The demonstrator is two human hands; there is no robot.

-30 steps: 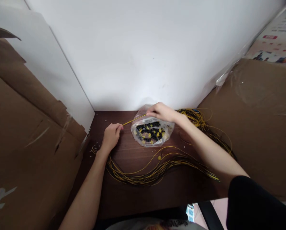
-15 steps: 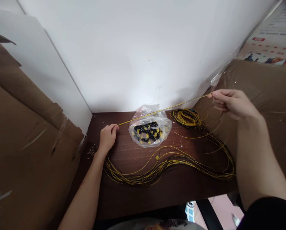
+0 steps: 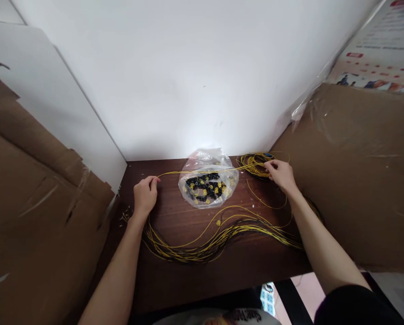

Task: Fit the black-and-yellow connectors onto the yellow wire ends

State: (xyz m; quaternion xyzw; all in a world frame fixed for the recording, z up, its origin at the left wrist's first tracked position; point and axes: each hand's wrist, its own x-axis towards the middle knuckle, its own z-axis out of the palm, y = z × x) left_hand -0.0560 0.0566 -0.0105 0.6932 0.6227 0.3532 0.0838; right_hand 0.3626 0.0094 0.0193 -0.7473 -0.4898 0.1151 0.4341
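Note:
Yellow wires [image 3: 215,170] run across the table between my two hands, slightly slack. My left hand [image 3: 145,193] pinches one end, thumb against the fingers. At the other side my right hand [image 3: 280,172] pinches the wires, close to a coil of yellow wire [image 3: 254,164]. Beneath the held wires lies an open clear plastic bag [image 3: 185,198] with small black and yellow parts [image 3: 211,184] in it. A long bundle of yellow and black wires [image 3: 202,253] curves over the table in front of the bag. One small yellow piece [image 3: 218,223] is beside that bundle.
The dark wooden table [image 3: 175,284] meets a white wall [image 3: 202,81] at the back. Cardboard [image 3: 43,198] stands along the left, and a brown carton [image 3: 357,180] along the right. Small scraps [image 3: 125,214] lie near my left wrist.
My right hand has come down and inward to the left, still pinching the wires. The wires were taut and slanted upward; now they sag nearly level. My left hand stays pinched near the same place.

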